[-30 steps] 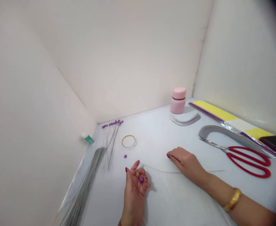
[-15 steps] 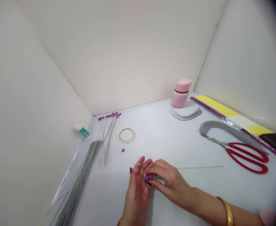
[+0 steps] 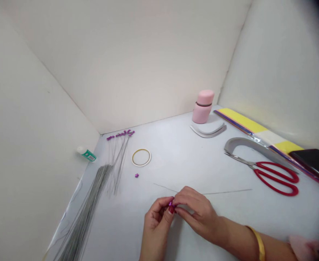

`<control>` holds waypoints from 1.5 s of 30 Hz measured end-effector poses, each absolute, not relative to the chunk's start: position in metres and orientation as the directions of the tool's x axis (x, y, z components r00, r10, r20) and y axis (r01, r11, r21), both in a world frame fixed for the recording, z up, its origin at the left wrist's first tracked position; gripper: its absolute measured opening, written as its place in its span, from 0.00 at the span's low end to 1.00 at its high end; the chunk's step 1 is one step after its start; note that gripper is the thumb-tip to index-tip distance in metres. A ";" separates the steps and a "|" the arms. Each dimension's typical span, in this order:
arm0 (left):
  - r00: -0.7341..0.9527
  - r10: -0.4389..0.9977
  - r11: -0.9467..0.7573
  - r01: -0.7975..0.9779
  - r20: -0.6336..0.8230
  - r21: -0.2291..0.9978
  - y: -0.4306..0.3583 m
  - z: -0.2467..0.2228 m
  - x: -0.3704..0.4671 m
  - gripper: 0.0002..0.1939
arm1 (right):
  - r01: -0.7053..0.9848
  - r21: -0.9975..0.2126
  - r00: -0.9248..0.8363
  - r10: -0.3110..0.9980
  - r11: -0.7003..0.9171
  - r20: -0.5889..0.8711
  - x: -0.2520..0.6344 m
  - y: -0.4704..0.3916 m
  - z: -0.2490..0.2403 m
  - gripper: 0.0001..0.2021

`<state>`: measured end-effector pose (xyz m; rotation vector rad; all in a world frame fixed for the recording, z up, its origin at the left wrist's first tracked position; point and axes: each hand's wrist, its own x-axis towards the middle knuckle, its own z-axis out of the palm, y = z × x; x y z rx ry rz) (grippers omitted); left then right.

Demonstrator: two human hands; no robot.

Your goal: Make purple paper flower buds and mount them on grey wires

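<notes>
Pretty bright, soft light on the walls (image 3: 154, 65) here, source can't be made out. Faint shadow on the table (image 3: 203, 156) under the hands (image 3: 173, 210), some shine off the plastic wrap (image 3: 254, 137). Right edge goes dark and blurry, fine wires (image 3: 91, 206) look a bit soft.

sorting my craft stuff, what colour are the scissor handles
Red; the scissors' handles show best in the head view.

Red-painted nails (image 3: 171, 209); plain gold bangle (image 3: 259, 243) — pink sleeve (image 3: 301, 247) behind it.

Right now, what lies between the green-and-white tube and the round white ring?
Thin grey wires with small purple tips, as the head view shows.
</notes>
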<state>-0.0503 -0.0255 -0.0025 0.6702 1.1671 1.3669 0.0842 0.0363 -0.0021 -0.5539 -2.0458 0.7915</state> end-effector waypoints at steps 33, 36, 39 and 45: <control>-0.295 0.952 0.036 -0.159 -0.082 0.987 -0.028 0.004 -0.050 0.08 | -0.174 -0.862 -0.611 0.738 -0.477 -0.285 0.078 0.032 0.008 0.12; -0.281 0.960 -0.028 -0.126 -0.009 0.992 -0.027 0.000 -0.049 0.06 | -0.222 -0.717 -0.650 0.649 -0.660 -0.396 0.077 0.031 0.006 0.13; -0.297 0.954 -0.049 -0.044 0.034 0.998 -0.027 -0.003 -0.049 0.06 | -0.231 -0.663 -0.655 0.618 -0.712 -0.435 0.077 0.028 0.002 0.14; -0.284 0.958 -0.021 0.094 0.047 0.995 -0.028 -0.003 -0.051 0.06 | -0.202 -0.696 -0.644 0.629 -0.689 -0.436 0.077 0.028 0.000 0.15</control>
